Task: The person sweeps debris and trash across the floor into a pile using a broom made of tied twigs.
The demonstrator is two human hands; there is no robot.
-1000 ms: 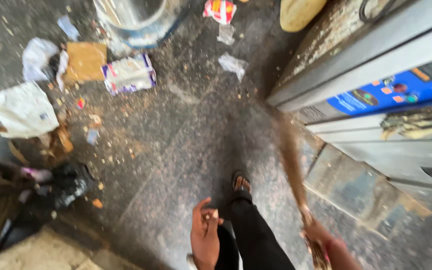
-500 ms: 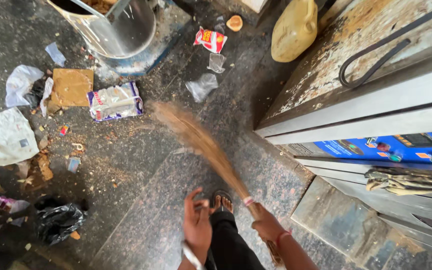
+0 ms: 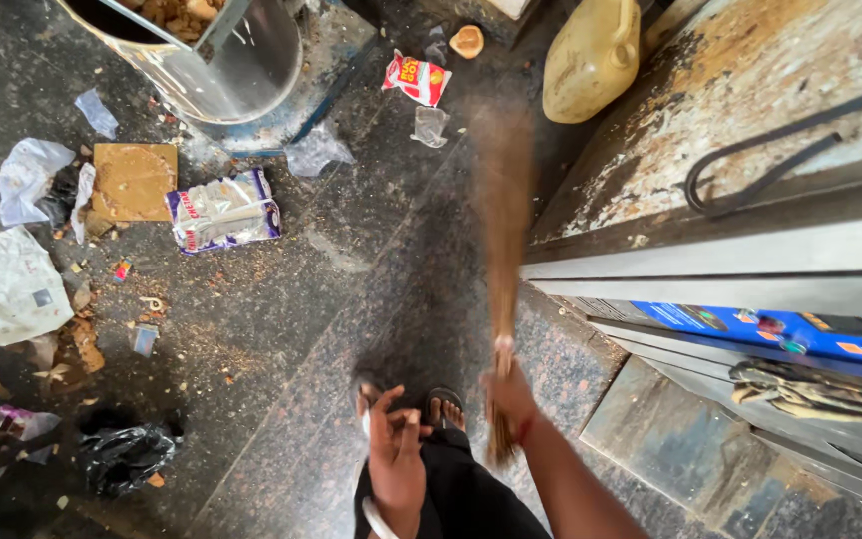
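The right hand (image 3: 511, 394) is closed tight around the lower end of a stick broom (image 3: 504, 250), and the broom has swung since half a second ago. Then its bristles leaned out to the left, over the middle of the dark stone floor (image 3: 281, 329); now they stand almost straight ahead of the hand, blurred with speed, with the tip up near the yellow jug (image 3: 591, 60) and running close beside the edge of the steel counter (image 3: 710, 250) on the right. A second ago they pointed the same forward way, so the stroke has gone out and come back, which reads as sweeping in full swing.

The left hand (image 3: 396, 459) hangs free just left of the right one, fingers loosely spread and holding nothing, above the sandalled feet (image 3: 441, 404).

The litter has not shifted between frames: the red snack wrapper (image 3: 416, 78) ahead, the blue-and-white packet (image 3: 223, 210) and the cardboard square (image 3: 134, 180) well off to the left, and the white bag (image 3: 2, 289) farther left lie where they lay.
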